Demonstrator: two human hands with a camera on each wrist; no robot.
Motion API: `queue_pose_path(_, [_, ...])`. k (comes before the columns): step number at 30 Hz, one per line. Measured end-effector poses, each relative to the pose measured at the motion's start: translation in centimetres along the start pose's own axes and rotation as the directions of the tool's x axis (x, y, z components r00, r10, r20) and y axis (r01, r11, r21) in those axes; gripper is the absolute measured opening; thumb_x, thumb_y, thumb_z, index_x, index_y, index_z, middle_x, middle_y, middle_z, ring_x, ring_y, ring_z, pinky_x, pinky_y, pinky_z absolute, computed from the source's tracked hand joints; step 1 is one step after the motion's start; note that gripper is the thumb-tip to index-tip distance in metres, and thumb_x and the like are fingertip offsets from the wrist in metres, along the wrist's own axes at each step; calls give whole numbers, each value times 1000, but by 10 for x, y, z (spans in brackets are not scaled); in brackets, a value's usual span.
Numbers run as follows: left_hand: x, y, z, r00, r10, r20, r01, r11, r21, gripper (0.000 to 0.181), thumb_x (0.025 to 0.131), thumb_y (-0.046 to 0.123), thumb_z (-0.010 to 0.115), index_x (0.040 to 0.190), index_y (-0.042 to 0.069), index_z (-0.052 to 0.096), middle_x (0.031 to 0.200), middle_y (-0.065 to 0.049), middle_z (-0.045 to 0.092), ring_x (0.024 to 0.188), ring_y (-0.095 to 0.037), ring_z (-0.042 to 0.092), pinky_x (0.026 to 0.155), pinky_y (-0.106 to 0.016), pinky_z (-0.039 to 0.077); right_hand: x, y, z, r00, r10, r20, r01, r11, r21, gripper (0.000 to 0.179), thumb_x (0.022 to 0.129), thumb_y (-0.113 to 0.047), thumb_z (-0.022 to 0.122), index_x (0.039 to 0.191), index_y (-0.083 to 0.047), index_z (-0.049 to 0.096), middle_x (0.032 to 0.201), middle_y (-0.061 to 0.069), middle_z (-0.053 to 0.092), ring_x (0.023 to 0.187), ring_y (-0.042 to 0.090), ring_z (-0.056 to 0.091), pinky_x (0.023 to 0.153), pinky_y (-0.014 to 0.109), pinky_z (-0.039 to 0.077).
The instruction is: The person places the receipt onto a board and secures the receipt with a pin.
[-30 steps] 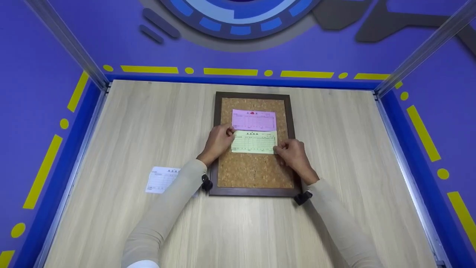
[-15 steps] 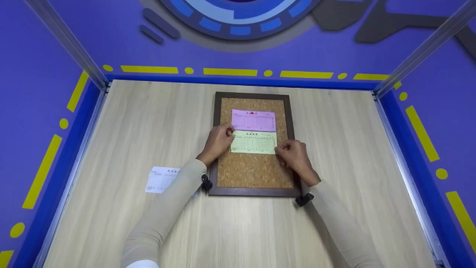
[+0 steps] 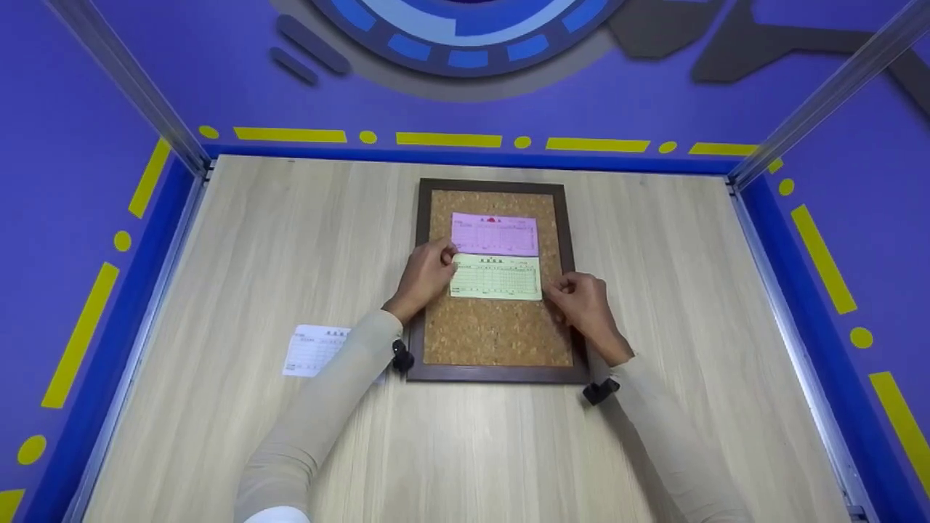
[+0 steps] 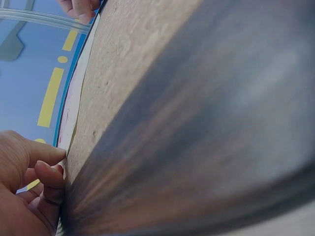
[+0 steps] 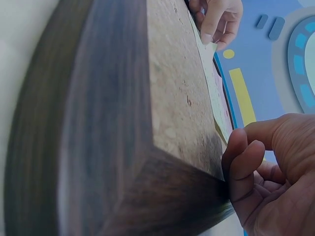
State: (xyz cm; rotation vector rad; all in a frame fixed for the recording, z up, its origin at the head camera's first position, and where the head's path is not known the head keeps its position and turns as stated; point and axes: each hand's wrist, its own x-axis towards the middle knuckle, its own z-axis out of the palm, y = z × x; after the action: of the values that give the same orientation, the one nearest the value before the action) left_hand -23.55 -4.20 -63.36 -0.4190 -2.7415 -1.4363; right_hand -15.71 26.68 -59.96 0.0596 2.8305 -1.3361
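Observation:
A green printed form (image 3: 495, 279) lies on the corkboard (image 3: 501, 334) just below a pink form (image 3: 494, 236). My left hand (image 3: 425, 272) pinches the green form at its upper left corner; the right wrist view shows that corner between the left hand's fingertips (image 5: 206, 39). Just off the form's lower right corner is my right hand (image 3: 583, 301), its fingers loosely curled with nothing visible between them. In the right wrist view these fingers (image 5: 246, 162) are beside the paper's edge, above the dark frame (image 5: 113, 123).
A white form (image 3: 312, 352) lies on the wooden table (image 3: 465, 450) left of the board, partly hidden under the left forearm. A red mark (image 3: 492, 219) shows at the pink form's top. Blue walls (image 3: 465, 109) enclose the table at the back and sides.
My right hand has moved slightly to the right, letting go of the green form's lower right corner. The left hand stays at the upper left corner.

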Motion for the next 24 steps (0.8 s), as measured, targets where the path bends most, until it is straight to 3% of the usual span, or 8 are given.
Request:
queue_pose_path(5, [-4,15,-8,1000,-12,11,12,1000,-18,18,93,-6,64,107,1,72,90,-4,65,84,-19,57,73,-33,46,-2,1,-2,1000,-10,-18,10,1000,20,19,99,-8,75,82,-1,73,59,6,66,41,12,57,36,20,42])
queue_pose_path(9, [-2,9,-5,1000,-10,7,10,1000,-7,18,94,-6,66,109,2,72,88,-3,63,84,-18,56,74,-32,46,-2,1,-2,1000,-12,-19,12,1000,26,18,99,-9,76,83,0,73,60,6,67,42,11,58,36,20,44])
queue_pose_path(16, [-2,3,-2,998,52,-23,-53,999,-14,21,90,-7,69,109,2,74,88,-3,63,83,-18,57,75,-33,48,-2,2,-3,1000,-8,-18,9,1000,11,20,100,-10,77,82,-1,73,60,6,66,42,13,59,37,20,44])
queue_pose_path(24, [-8,21,-9,999,36,-8,-36,999,23,17,91,-9,65,103,-3,75,91,-9,68,87,-23,61,80,-41,51,-3,4,-4,1000,-5,-15,5,1000,29,21,100,-13,79,84,-2,73,61,7,68,42,13,59,37,21,45])
